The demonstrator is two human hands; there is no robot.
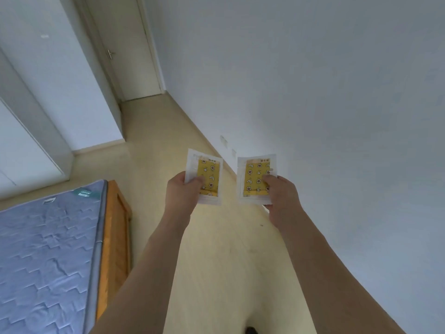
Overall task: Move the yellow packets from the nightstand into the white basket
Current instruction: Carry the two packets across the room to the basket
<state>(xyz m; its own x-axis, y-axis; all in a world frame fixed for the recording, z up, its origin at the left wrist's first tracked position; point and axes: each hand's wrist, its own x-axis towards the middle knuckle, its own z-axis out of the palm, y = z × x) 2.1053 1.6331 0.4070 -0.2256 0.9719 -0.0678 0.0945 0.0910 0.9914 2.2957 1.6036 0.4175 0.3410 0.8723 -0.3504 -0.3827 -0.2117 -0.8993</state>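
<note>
Two yellow packets with white borders and small printed figures are held up in the air over the floor, side by side. My left hand (183, 191) pinches the left yellow packet (209, 169) by its lower left part, thumb on its face. My right hand (280, 196) pinches the right yellow packet (252, 174) by its right side, thumb across the yellow print. Both arms are stretched forward. Neither the nightstand nor the white basket is in view.
A bed with a grey-blue quilted mattress (45, 249) on a wooden frame (115, 225) fills the lower left. A pale wooden floor (216, 261) runs ahead between the bed and a white wall (337, 116) toward a closed white door (130, 51). White wardrobe panels (36, 104) stand at left.
</note>
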